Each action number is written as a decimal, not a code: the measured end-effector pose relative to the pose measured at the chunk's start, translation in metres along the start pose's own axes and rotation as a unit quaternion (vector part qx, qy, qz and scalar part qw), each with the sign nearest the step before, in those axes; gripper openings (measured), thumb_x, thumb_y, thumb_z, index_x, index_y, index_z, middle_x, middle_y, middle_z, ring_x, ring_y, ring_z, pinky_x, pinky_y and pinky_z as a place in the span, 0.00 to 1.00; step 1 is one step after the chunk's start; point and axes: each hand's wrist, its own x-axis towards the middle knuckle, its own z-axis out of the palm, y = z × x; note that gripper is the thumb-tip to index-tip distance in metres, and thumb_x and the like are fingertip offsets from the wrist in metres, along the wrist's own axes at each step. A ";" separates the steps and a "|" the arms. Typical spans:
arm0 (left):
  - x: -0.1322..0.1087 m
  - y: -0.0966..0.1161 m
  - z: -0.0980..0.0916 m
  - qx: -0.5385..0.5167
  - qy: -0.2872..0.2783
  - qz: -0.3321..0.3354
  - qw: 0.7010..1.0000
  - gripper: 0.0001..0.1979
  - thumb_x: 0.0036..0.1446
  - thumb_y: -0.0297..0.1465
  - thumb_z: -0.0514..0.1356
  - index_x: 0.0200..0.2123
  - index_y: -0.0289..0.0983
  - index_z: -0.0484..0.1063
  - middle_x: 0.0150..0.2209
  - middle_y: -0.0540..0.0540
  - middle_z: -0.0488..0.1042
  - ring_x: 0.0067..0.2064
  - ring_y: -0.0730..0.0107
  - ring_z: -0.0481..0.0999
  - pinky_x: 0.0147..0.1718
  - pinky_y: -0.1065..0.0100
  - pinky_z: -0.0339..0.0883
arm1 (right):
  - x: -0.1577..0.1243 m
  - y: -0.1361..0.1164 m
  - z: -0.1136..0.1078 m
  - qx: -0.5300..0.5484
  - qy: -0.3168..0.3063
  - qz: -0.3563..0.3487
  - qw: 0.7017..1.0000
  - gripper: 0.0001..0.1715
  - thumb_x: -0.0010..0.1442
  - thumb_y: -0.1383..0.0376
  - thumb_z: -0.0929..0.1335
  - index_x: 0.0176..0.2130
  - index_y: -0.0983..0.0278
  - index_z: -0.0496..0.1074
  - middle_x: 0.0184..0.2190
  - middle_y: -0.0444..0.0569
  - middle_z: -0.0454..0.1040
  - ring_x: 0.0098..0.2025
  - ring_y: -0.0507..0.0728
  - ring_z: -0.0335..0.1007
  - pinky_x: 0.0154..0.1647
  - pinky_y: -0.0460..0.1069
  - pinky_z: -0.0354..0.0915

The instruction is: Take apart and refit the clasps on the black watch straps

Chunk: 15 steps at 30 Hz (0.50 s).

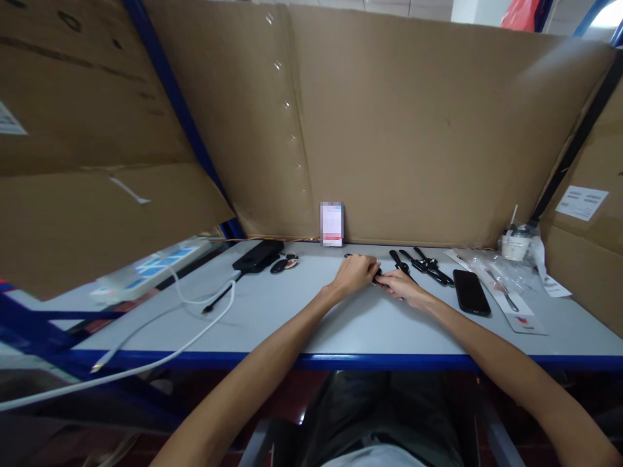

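Observation:
Both my hands meet at the middle of a pale grey table, near its back. My left hand has its fingers curled over a small black object, which looks like a watch with a strap. My right hand pinches the same black object from the right side. Most of the object is hidden between my fingers. Just to the right of my hands lie three black watches with straps, side by side.
A black phone lies right of the watches, with plastic bags and a paper strip beyond it and a white jar. Left are a black box, a dark key fob, white cables and a power strip. Cardboard walls surround the table; a small card leans on the back wall.

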 end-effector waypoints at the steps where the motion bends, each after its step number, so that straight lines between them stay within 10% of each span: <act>1: 0.001 -0.001 0.000 -0.012 0.010 -0.009 1.000 0.16 0.65 0.36 0.51 0.31 0.39 0.76 0.28 0.41 0.78 0.31 0.58 0.75 0.30 0.66 0.51 | 0.000 0.000 -0.001 0.008 -0.010 0.005 1.000 0.19 0.65 0.57 0.67 0.26 0.65 0.67 0.14 0.35 0.53 0.15 0.46 0.41 0.16 0.45 0.36; 6: 0.002 -0.008 -0.011 -0.097 0.006 0.034 0.995 0.20 0.58 0.26 0.51 0.46 0.42 0.79 0.25 0.49 0.75 0.27 0.66 0.70 0.30 0.68 0.53 | -0.002 -0.003 -0.005 0.037 -0.029 0.016 0.999 0.15 0.64 0.60 0.68 0.28 0.65 0.68 0.14 0.34 0.51 0.16 0.45 0.39 0.17 0.45 0.35; 15: 0.003 -0.012 -0.016 -0.126 -0.030 0.054 0.990 0.10 0.55 0.33 0.61 0.37 0.42 0.82 0.22 0.50 0.73 0.25 0.69 0.68 0.28 0.69 0.52 | -0.003 -0.003 -0.005 0.041 -0.035 0.013 0.998 0.15 0.62 0.59 0.69 0.27 0.64 0.66 0.14 0.33 0.50 0.16 0.46 0.38 0.17 0.46 0.34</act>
